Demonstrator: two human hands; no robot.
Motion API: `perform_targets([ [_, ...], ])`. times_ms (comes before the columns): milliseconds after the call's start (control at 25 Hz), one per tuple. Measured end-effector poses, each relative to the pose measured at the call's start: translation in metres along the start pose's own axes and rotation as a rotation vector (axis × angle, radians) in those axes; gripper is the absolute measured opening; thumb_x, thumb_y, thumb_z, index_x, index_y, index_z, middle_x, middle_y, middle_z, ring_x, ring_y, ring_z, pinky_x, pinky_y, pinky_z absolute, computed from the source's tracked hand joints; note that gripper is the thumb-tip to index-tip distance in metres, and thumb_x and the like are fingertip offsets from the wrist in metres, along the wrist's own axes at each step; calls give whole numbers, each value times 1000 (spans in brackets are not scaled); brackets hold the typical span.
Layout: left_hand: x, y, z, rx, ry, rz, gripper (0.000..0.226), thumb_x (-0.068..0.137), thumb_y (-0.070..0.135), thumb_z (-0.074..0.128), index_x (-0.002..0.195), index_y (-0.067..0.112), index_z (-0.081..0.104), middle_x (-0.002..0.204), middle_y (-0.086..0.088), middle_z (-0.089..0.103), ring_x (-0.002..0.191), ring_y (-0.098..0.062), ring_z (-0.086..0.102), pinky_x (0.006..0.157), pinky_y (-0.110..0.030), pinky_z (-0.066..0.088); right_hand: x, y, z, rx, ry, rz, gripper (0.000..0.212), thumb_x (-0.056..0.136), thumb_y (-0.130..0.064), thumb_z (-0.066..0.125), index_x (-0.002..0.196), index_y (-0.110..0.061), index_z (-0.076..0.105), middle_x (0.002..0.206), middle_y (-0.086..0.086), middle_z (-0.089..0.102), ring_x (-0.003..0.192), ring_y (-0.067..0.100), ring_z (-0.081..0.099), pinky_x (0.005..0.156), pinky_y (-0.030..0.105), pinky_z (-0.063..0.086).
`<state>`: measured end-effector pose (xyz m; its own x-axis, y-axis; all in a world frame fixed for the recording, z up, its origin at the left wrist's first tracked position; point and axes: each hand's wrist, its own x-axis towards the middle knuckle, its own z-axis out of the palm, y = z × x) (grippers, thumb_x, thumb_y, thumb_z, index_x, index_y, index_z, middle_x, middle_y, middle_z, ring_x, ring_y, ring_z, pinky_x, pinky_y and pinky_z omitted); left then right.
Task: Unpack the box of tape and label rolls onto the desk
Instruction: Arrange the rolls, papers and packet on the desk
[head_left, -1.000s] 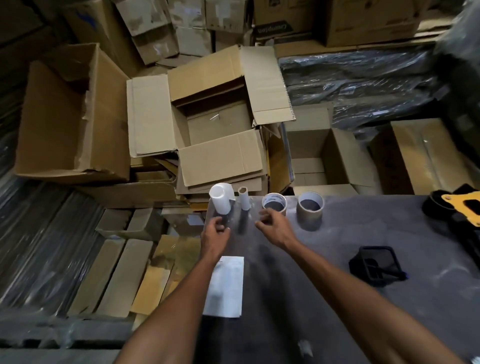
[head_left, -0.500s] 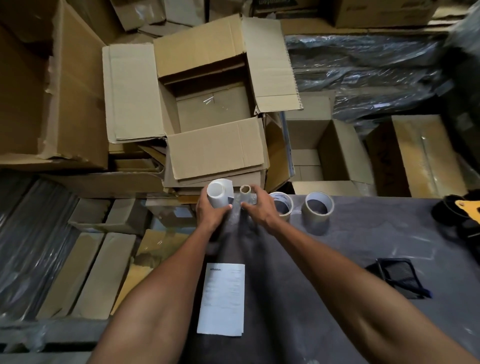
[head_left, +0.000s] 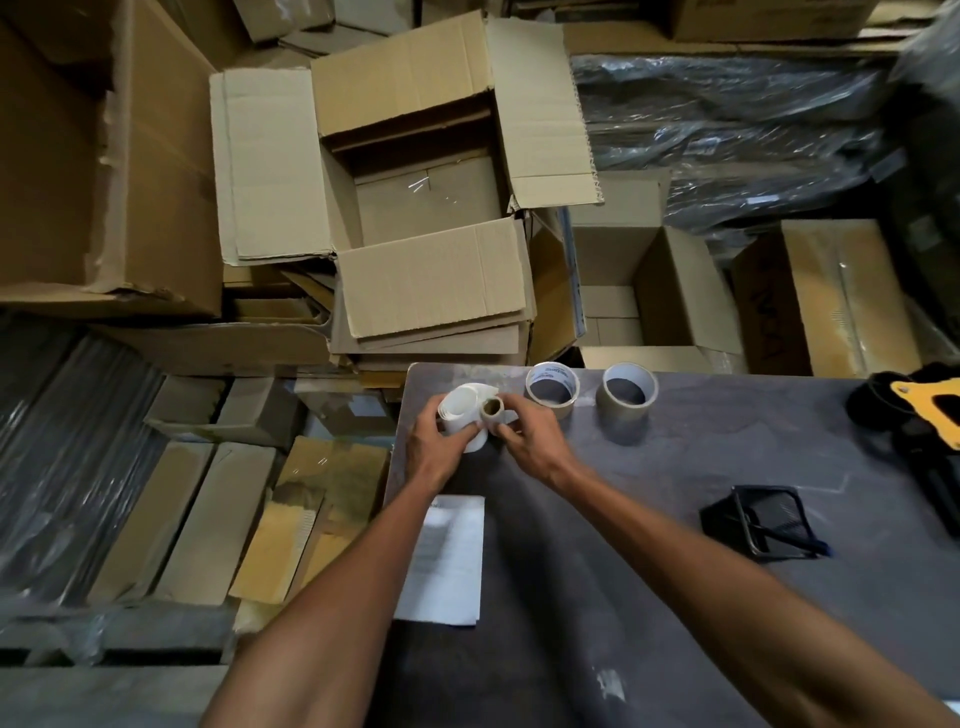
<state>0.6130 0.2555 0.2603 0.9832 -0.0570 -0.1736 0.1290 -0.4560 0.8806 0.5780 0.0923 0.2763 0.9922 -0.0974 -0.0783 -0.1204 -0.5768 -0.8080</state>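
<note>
At the far left corner of the dark desk (head_left: 649, 545), my left hand (head_left: 434, 447) grips a white label roll (head_left: 460, 408). My right hand (head_left: 524, 436) pinches a narrow roll with a brown cardboard core (head_left: 491, 408), pressed against the white one. Both rolls stand upright at the desk's edge. To their right, two brown tape rolls (head_left: 553, 387) (head_left: 626, 395) sit flat on the desk. Beyond the desk, the open cardboard box (head_left: 415, 192) shows a bare bottom.
A white printed sheet (head_left: 449, 558) lies on the desk under my left forearm. A black mesh tray (head_left: 763, 522) sits at the right, a black-and-yellow tape dispenser (head_left: 924, 410) at the far right edge. Stacked cartons and black plastic wrap surround the desk.
Both hands have closed on the two upright rolls and drawn them together at the desk corner. The camera has tilted further down over the desk.
</note>
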Motion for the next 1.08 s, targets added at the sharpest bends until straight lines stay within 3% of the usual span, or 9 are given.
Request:
perform_targets([
  [160, -55, 4, 16, 10, -41, 31, 54, 69, 37, 87, 116, 27, 62, 111, 5, 70, 104, -15, 65, 86, -33, 58, -69, 10, -27, 91, 61, 8, 32, 90, -8, 63, 121, -17, 63, 106, -12, 67, 91, -3, 64, 78, 9, 50],
  [360, -135, 3, 33, 124, -143, 89, 50, 60, 42, 87, 102, 31, 62, 100, 9, 71, 92, -10, 66, 81, -36, 59, -158, 42, -45, 134, 116, 41, 34, 85, -6, 70, 117, -18, 67, 102, -10, 71, 85, -6, 66, 78, 15, 55],
  [560, -186, -2, 33, 196, -166, 143, 46, 56, 41, 87, 92, 26, 61, 84, 13, 69, 78, -2, 66, 71, -29, 56, -222, 57, -53, 152, 109, 47, 28, 86, -6, 69, 111, -20, 68, 96, -10, 72, 82, 4, 69, 73, 13, 53],
  [800, -211, 1, 33, 255, -200, 138, 51, 53, 34, 88, 95, 30, 60, 88, 14, 68, 80, -1, 64, 69, -19, 52, -242, 73, -48, 132, 71, 30, 26, 88, -14, 66, 112, -21, 66, 101, -4, 71, 76, 9, 70, 71, 25, 58],
  [920, -212, -3, 31, 218, -235, 112, 60, 53, 26, 91, 103, 32, 58, 96, 15, 66, 84, 5, 63, 67, -8, 49, -244, 76, -48, 125, 69, 37, 29, 88, -15, 66, 116, -23, 65, 103, -5, 70, 76, 10, 69, 70, 23, 57],
  [1080, -207, -7, 25, 176, -291, 111, 70, 50, 18, 89, 112, 29, 59, 107, 9, 66, 94, -5, 67, 73, -18, 57, -240, 76, -52, 74, 35, 55, 34, 87, -19, 67, 121, -25, 64, 110, -6, 68, 83, 9, 67, 74, 17, 55],
])
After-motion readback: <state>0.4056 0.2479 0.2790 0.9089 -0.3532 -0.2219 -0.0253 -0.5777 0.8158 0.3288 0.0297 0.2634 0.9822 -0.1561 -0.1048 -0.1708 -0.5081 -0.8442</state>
